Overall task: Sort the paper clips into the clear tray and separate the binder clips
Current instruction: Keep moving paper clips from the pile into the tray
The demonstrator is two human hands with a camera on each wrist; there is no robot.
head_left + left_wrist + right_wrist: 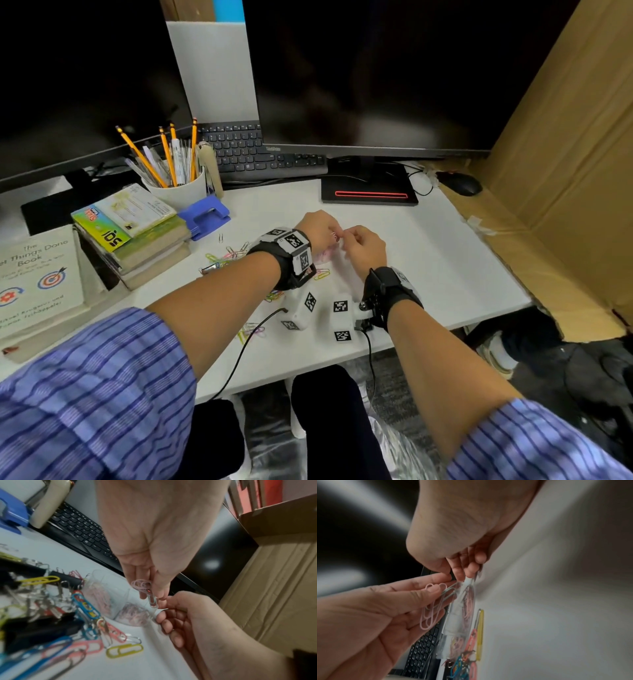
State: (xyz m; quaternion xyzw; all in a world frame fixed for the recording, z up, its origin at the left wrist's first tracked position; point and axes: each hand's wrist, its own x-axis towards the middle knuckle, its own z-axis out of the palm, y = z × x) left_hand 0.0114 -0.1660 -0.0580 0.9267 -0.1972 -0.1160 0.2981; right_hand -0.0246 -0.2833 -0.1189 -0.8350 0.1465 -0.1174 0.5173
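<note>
My left hand (325,233) hovers above the desk and pinches a small bunch of pink paper clips (141,585) between thumb and fingers. A silver paper clip (153,601) sticks out of that bunch. My right hand (347,238) meets it from the right, and its thumb and forefinger pinch the silver clip's end (453,586). Just below the hands stands the clear tray (109,577), with pink clips in two of its compartments. Left of the tray lie several coloured paper clips (123,650) mixed with black binder clips (37,627).
A stack of books (137,236), a blue hole punch (205,214) and a white pencil cup (181,192) stand at the left. A keyboard (253,150) and a monitor base (370,188) lie behind. A cardboard wall (565,171) closes off the right side.
</note>
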